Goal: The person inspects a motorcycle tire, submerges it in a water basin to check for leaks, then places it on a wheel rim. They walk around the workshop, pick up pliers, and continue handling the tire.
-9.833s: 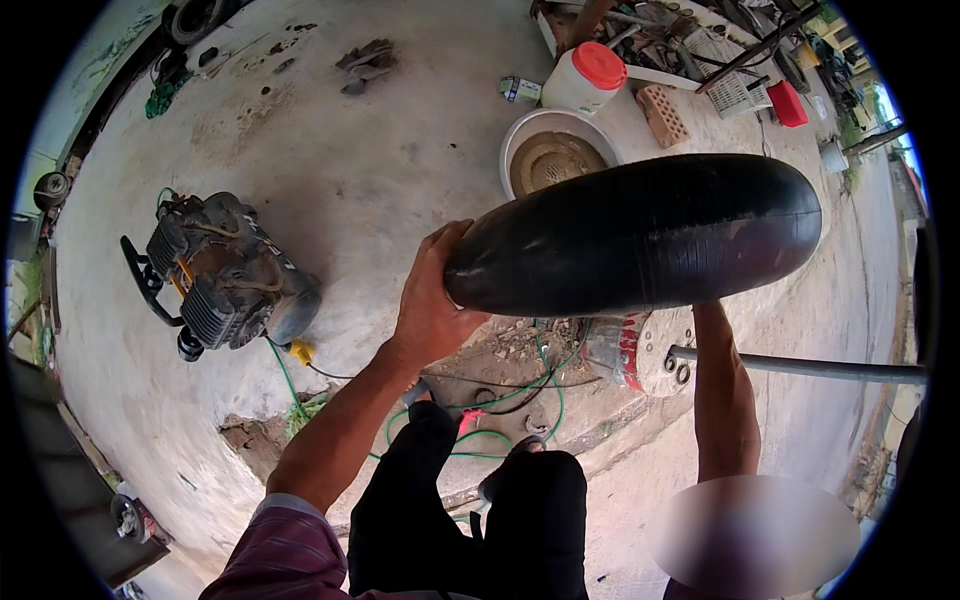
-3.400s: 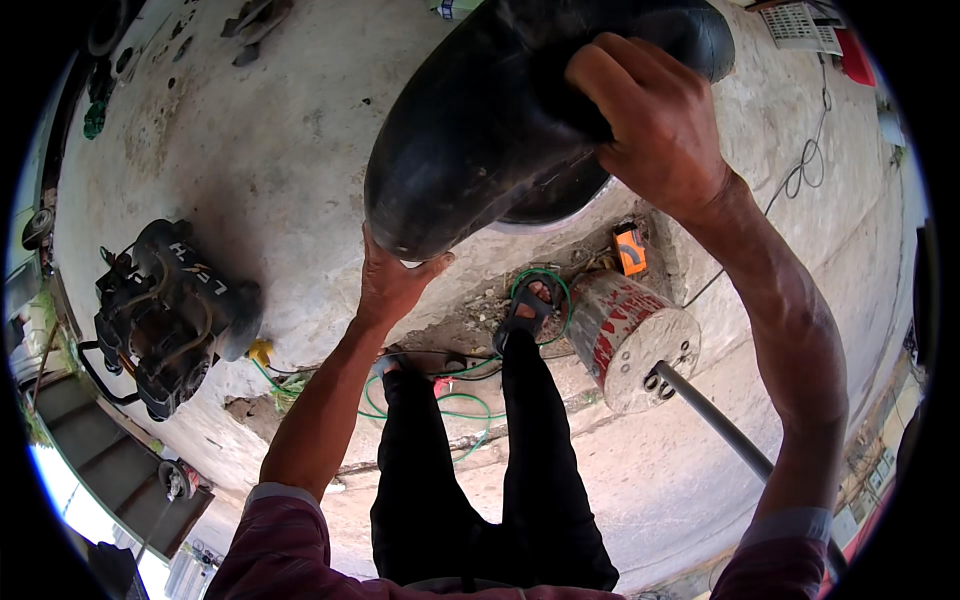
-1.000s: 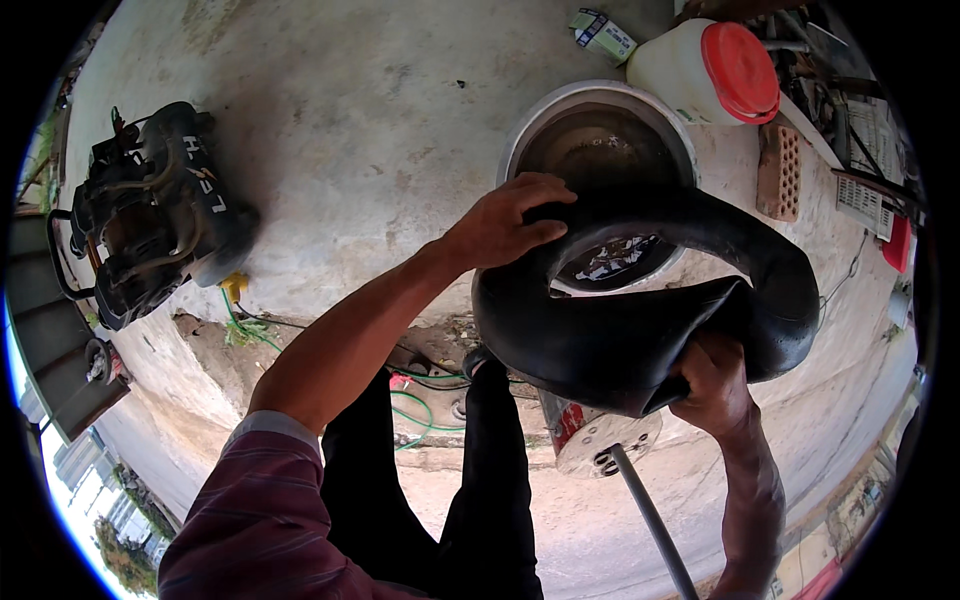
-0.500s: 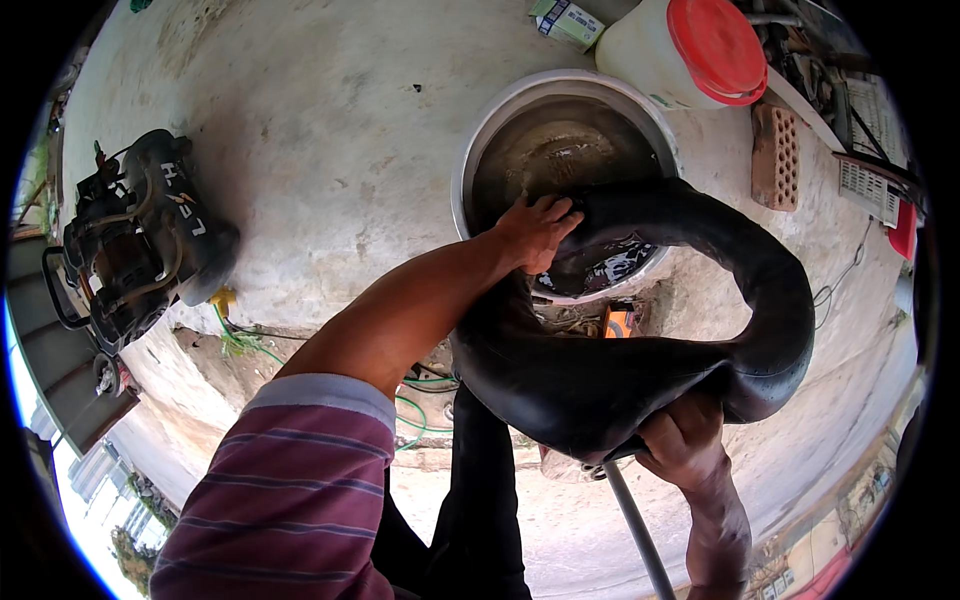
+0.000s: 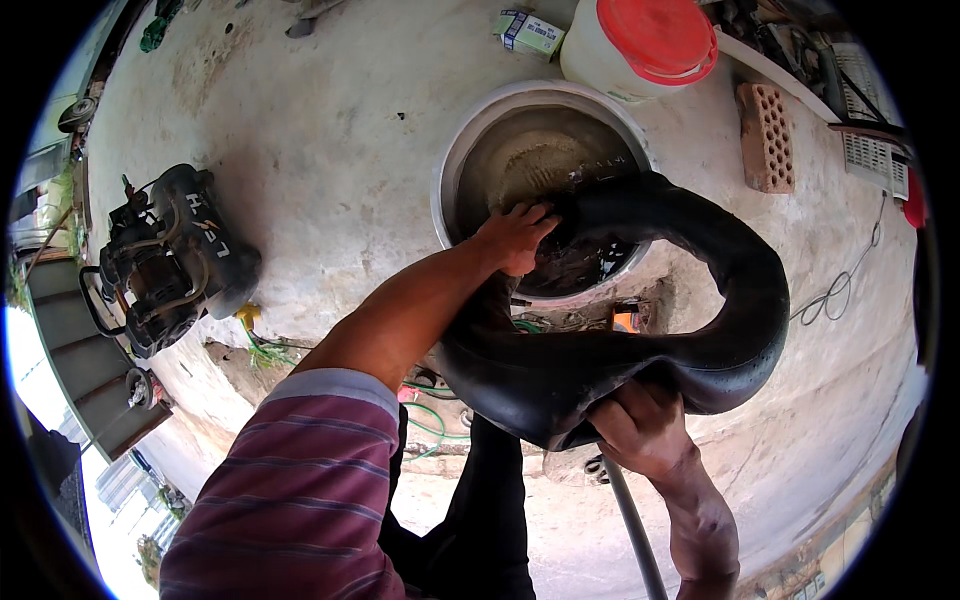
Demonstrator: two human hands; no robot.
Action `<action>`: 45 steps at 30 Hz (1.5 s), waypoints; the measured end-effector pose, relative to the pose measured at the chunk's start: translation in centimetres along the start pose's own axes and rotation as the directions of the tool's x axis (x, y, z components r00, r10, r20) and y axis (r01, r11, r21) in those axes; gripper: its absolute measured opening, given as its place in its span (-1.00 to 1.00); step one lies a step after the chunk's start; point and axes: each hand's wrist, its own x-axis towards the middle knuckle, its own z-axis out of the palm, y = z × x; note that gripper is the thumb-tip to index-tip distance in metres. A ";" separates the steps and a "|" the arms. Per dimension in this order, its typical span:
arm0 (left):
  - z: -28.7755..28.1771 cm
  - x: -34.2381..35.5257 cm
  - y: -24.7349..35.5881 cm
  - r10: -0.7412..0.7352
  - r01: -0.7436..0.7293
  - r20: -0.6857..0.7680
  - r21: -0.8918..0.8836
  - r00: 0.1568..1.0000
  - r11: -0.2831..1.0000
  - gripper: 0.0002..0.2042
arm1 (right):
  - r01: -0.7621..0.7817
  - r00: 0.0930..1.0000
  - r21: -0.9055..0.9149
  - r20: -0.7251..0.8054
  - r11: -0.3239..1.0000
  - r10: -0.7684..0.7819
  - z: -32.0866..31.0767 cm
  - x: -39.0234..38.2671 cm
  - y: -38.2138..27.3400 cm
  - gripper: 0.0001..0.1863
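Observation:
A black rubber inner tube (image 5: pixel 520 375), partly filled out with a pinched fold on its near side, is held up in front of me. Its far left part hangs over a round metal basin (image 5: pixel 446 190) of murky water. My left hand (image 5: pixel 520 237) is closed on the tube above the basin, fingers curled over it. On the near side, my right hand (image 5: pixel 645 425) grips the tube from below at the fold, with its fingertips hidden against the rubber.
A black air compressor (image 5: pixel 190 255) stands at the left. Behind the basin are a white bucket with a red lid (image 5: pixel 655 40) and a small box (image 5: pixel 530 35). A perforated brick (image 5: pixel 767 138) lies at the right. A metal pole (image 5: pixel 635 530) rises near my right forearm; a green hose (image 5: pixel 440 430) lies below.
The view has swung a little, so the compressor sits further right and the basin further left. Both hands keep their grip, and the tube appears slightly further left.

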 end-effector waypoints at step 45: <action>-2.8 9.7 1.6 0.145 -0.160 -0.227 -0.047 0.963 0.986 -0.25 | -0.779 0.627 -0.276 -0.329 0.563 0.706 -2.5 -8.6 -5.1 -0.43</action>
